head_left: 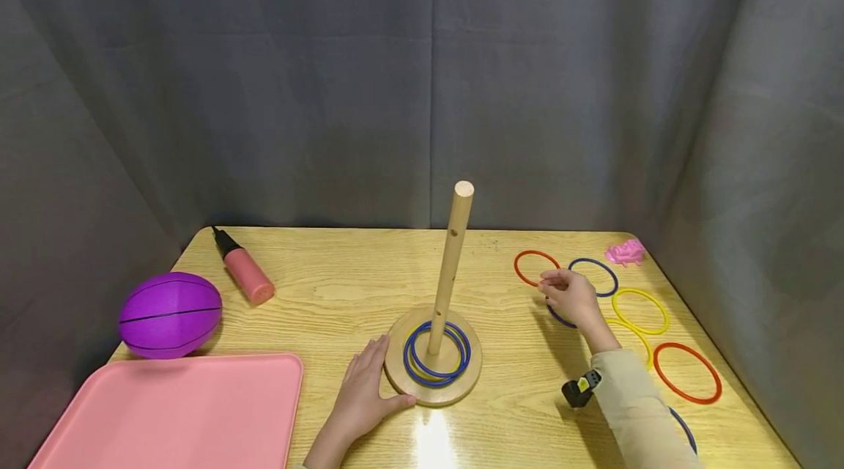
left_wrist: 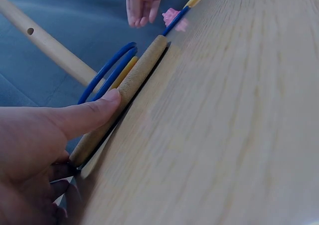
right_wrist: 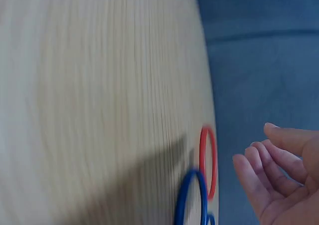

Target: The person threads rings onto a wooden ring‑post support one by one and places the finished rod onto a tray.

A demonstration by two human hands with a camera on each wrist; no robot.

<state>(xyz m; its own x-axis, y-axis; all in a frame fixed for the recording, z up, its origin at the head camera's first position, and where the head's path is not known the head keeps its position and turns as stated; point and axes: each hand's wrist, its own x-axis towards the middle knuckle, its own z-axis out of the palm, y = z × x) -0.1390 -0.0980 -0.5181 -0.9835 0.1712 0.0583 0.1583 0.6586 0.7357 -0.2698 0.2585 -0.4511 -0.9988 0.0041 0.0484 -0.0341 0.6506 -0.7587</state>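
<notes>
1. a pink tray (head_left: 181, 410) lay leftmost, with a purple ball (head_left: 171, 326) behind it and a pink-and-black pump (head_left: 247, 272) farther back.
2. the left hand (head_left: 363, 388) rested against the left rim of the wooden base (head_left: 395, 363), thumb and fingers spread apart along it.
3. a pole (head_left: 450, 264) stood on that base, two blue rings (head_left: 431, 385) and a yellow ring (left_wrist: 123, 74) around its foot.
4. the right hand (head_left: 570, 299) hung above the table (head_left: 343, 271) near a red ring (head_left: 537, 252), thumb apart from loosely bent fingers.
5. more rings (head_left: 702, 401) lay farther right, a pink figurine (head_left: 625, 252) behind them.
</notes>
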